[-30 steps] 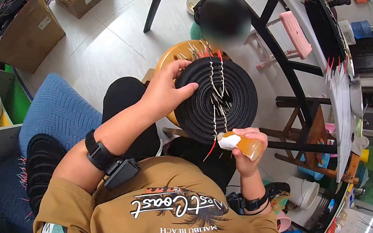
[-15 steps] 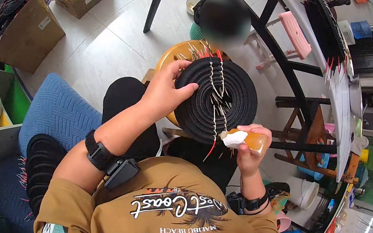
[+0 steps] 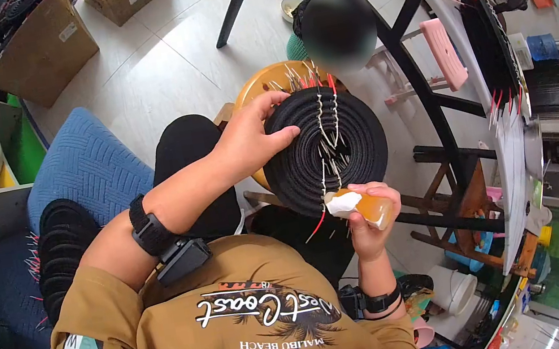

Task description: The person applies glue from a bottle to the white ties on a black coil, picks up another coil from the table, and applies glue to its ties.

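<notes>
A thick roll of black bands (image 3: 360, 129) shows its round end, with twisted pale wires running across it and red-tipped wires at its upper and lower edges. My left hand (image 3: 255, 134) grips the roll's left side, its thumb on the coiled face. In my right hand (image 3: 373, 211) is an amber, translucent bottle-like object (image 3: 377, 209) with a white part (image 3: 344, 204) at its left end. That end lies at the roll's lower rim, beside the wires; whether it touches is unclear.
Behind the roll is a round wooden stool (image 3: 249, 95). A blue chair (image 3: 84, 161) at the left bears more black bands (image 3: 67, 244). A person's dark-haired head, blurred, is beyond the roll. At the right stand a black frame (image 3: 435, 117) and a white-covered table (image 3: 512, 189).
My right hand has moved slightly left and up with the amber object, over the roll's lower edge. My left hand keeps its hold on the roll.
</notes>
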Available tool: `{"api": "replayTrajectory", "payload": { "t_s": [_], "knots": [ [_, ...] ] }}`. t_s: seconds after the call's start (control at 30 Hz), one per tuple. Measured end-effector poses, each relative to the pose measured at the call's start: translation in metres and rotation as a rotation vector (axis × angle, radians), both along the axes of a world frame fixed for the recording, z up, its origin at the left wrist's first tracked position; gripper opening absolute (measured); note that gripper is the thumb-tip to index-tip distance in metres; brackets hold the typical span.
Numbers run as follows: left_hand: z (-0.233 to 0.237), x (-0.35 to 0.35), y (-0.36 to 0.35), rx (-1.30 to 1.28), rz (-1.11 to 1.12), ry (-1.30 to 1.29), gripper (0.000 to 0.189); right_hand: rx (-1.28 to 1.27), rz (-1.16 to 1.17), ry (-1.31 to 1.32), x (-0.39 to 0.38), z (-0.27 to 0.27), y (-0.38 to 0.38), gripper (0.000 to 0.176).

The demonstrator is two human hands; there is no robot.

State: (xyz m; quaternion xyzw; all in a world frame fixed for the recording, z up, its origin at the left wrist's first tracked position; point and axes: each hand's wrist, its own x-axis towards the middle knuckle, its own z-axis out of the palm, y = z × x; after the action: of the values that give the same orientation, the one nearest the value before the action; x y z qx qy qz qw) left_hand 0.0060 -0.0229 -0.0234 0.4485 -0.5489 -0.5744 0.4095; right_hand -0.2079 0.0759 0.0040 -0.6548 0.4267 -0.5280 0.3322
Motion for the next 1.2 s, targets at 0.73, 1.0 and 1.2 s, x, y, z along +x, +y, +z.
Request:
{"api": "replayTrajectory", "payload": {
  "t_s": [0.73, 1.0, 1.2],
  "knots": [
    [-0.0071, -0.0019, -0.0008, -0.012, 0.014, 0.005, 0.049, -0.036, 0.036, 0.057, -0.0018, -0.0017, 0.0009, 0.048],
    [-0.0058, -0.0001, -0.0007, -0.034, 0.018, -0.008, 0.050, -0.093, 0.020, 0.083, -0.0030, -0.0025, 0.0035, 0.049],
    [-0.0004, 0.0000, 0.0002, -0.012, 0.017, -0.010, 0.049, -0.089, 0.013, 0.131, -0.0079, -0.0018, 0.0041, 0.048]
  ]
}}
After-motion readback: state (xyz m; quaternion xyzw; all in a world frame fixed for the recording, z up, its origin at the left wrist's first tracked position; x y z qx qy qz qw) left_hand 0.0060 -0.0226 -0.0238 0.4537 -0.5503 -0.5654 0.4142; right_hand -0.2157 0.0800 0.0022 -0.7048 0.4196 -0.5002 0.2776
